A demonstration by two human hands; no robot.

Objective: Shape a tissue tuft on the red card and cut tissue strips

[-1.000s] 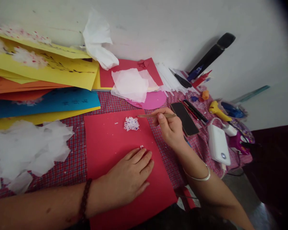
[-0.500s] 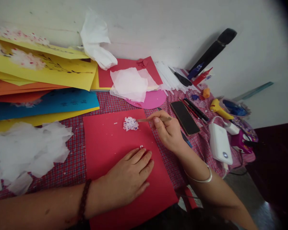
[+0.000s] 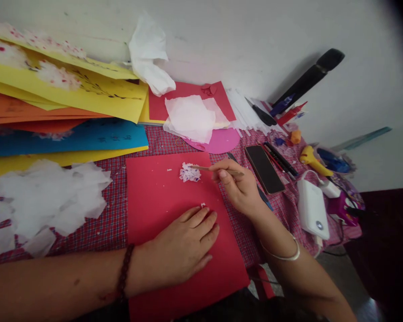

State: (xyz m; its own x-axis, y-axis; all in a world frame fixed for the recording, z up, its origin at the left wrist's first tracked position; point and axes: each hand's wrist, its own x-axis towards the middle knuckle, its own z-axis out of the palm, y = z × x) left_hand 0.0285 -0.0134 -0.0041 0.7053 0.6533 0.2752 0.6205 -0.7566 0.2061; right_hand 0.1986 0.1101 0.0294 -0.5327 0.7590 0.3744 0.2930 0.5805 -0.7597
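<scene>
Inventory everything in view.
Red sheet: 1, red, centre
Scrap pile: 1, white-purple, on red sheet
Tissue squares: many, white, left
Coloured sheets: stack, yellow/orange/blue, upper left
Crumpled tissue: 1, white, wall
Tissue sheets: several, white, back
Rear papers: several, red/pink, under tissue sheets
Phone: 1, black, right
Pens: several, mixed, beside phone
Glue gun: 1, yellow, right
Power bank: 1, white, right
Rod: 1, black, against wall
Cloth: 1, red check, beneath
Small clutter: uncounted, mixed, right
Stick: 1, brown, at scrap pile
Left grip: 1, flat on red sheet
Right grip: 1, holding stick
</scene>
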